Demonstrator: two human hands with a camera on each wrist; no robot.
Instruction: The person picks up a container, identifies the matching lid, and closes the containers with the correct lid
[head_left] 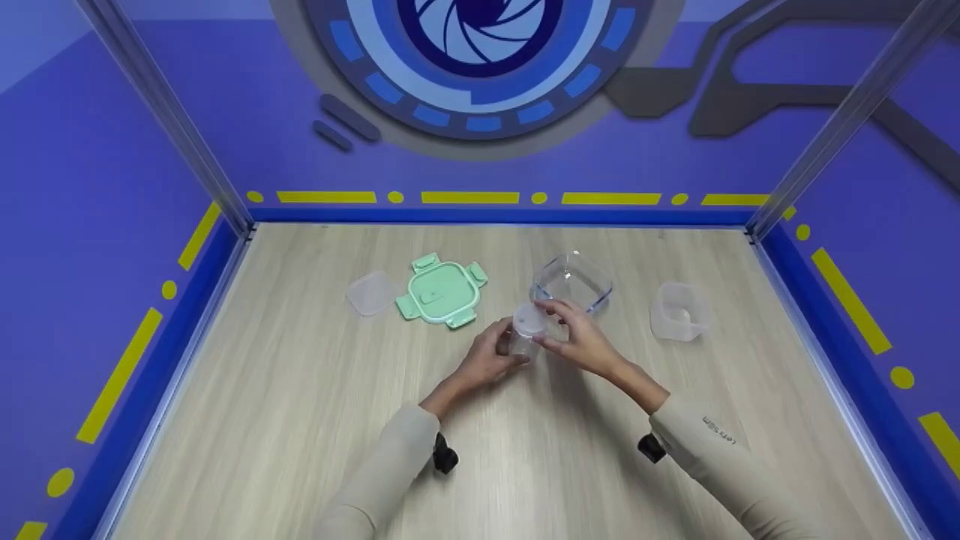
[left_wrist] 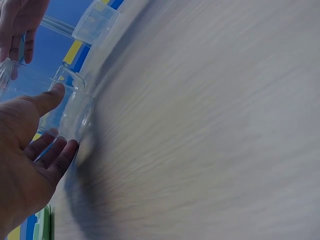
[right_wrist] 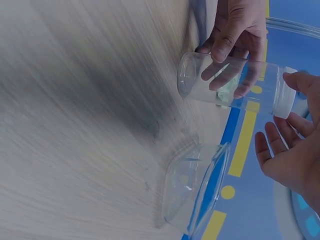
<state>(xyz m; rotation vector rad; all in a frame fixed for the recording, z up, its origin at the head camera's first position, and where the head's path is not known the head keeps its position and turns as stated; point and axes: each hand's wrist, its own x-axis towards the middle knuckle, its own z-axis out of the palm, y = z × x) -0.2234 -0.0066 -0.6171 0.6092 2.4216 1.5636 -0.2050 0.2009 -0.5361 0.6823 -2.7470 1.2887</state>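
Slippage looks the likely trouble: the left hand grips the clear jar just above the worktop while right-hand fingers pinch its white lid, beside the glass dish.

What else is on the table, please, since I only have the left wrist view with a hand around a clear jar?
Observer: A mint green lid with four latch flaps lies flat, left of the clear jar, apart from it.
Operator: Thank you. Is the other hand on the jar too?
Observer: Yes. The right hand pinches the jar's white cap with its fingertips, while the left hand grips the body.
Operator: Is anything close behind the jar?
Observer: A square clear glass container stands open just beyond it, without a lid.
Operator: Anything further right?
Observer: A frosted plastic cup stands alone to the right.
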